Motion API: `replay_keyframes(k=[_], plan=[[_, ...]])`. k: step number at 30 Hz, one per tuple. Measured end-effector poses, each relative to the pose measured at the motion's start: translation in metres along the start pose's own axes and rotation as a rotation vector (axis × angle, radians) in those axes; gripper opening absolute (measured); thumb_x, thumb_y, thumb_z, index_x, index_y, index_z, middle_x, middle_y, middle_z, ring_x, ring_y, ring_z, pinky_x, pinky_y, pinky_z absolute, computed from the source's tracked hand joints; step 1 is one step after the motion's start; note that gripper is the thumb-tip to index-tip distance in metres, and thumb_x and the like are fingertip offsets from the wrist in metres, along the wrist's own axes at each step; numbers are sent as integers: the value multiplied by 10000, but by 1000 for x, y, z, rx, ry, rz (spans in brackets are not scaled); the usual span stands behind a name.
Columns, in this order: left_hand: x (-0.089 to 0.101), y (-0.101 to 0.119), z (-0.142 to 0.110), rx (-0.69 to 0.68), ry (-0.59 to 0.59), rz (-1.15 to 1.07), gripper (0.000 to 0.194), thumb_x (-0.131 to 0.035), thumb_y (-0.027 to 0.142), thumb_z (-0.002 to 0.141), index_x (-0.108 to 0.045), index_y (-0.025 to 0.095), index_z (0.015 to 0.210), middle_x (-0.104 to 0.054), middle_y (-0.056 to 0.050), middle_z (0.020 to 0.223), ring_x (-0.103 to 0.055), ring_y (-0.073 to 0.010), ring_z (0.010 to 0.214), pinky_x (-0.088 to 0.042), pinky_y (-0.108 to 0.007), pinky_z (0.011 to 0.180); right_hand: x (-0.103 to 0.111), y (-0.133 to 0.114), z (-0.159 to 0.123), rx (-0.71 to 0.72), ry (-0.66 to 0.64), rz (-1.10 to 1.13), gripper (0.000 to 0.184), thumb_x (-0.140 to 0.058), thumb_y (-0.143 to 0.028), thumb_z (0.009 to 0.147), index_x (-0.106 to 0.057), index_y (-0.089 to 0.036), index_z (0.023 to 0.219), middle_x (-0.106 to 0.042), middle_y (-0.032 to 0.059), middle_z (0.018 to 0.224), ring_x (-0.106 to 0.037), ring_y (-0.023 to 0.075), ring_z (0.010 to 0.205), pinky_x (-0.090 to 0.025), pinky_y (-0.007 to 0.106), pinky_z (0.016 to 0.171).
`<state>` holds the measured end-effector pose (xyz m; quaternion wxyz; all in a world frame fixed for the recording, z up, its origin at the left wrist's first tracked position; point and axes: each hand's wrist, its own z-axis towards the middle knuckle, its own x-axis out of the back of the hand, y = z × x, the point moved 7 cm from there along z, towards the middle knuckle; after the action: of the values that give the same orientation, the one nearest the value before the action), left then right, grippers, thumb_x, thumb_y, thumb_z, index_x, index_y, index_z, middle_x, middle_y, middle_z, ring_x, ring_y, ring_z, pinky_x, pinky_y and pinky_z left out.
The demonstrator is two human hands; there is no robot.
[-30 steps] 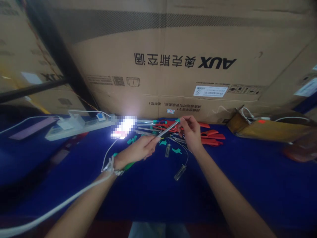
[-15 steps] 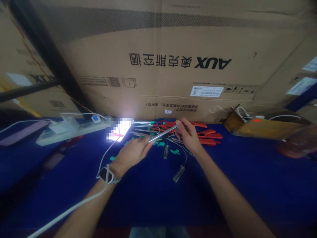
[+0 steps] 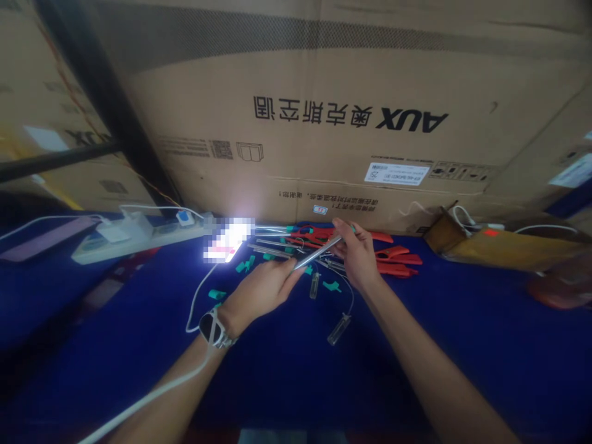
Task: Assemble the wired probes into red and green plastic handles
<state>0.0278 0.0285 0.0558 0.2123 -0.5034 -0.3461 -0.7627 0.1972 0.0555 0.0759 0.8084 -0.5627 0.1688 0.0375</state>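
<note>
A slim silver metal tube slants up to the right between my hands. My left hand, wearing a wristwatch, is closed around its lower end. At the upper end, the fingers of my right hand pinch the tube. Behind and beneath my hands lie several red plastic handle-like pieces and more metal tubes. Small green plastic pieces are scattered around them. Two clear oblong parts with thin wires, one nearer, rest on the blue surface below the tube.
A brightly lit phone-like screen stands left of the pile, a white cable trailing from it. Farther left is a white power strip with plugs. A large carton forms the back; a cardboard tray with cables sits right, beside a blurred jar.
The whole view has shifted slightly, so things appear a little farther right. My right fingers have curled further around the tube's upper end; both hands keep hold of it.
</note>
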Motion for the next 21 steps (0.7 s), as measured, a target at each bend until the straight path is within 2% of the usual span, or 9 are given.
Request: replay_keyframes(k=[3, 8, 14, 18, 19, 21], plan=[[0, 2, 2, 3, -6, -24, 365, -337, 372, 1064, -635, 167, 1016, -741, -77, 823, -701, -219, 677, -466, -313, 635, -4, -2, 3, -20, 10, -22, 516, -804, -506, 692, -400, -216, 556, -299, -111, 459, -210, 44, 418, -248, 197, 387], [0, 0, 1, 59, 30, 88, 383, -324, 380, 1060, -631, 161, 996, -731, -95, 778, -704, -253, 651, -451, -330, 592, -4, 4, 5, -91, 74, -36, 562, -790, -588, 688, -380, -230, 551, -252, -118, 427, -209, 46, 379, -241, 206, 366], [4, -1, -1, -7, 13, -19, 349, -348, 351, 1057, -641, 171, 993, -734, -77, 795, -707, -232, 694, -466, -318, 638, -7, -1, 7, -8, -104, -182, 589, -725, -691, 708, -391, -231, 551, -259, -101, 445, -243, 58, 387, -216, 226, 377], [8, 5, 3, -42, 47, -113, 320, -367, 302, 1044, -641, 173, 940, -680, -47, 690, -655, -209, 608, -465, -321, 639, -30, 14, -7, -24, -346, -330, 587, -664, -705, 764, -423, -216, 546, -287, -82, 476, -250, 63, 428, -195, 235, 410], [9, 7, 5, -42, 68, -143, 310, -369, 284, 1039, -636, 173, 930, -669, -44, 684, -643, -204, 600, -466, -323, 644, -35, 19, -12, -35, -372, -341, 582, -640, -706, 784, -444, -209, 551, -314, -73, 485, -270, 67, 441, -204, 237, 420], [11, 8, 7, -29, 114, -208, 296, -369, 275, 1035, -620, 175, 912, -656, -41, 695, -628, -194, 602, -463, -321, 649, -40, 25, -17, -25, -302, -301, 601, -594, -700, 821, -395, -212, 531, -319, -65, 492, -274, 70, 454, -211, 237, 431]])
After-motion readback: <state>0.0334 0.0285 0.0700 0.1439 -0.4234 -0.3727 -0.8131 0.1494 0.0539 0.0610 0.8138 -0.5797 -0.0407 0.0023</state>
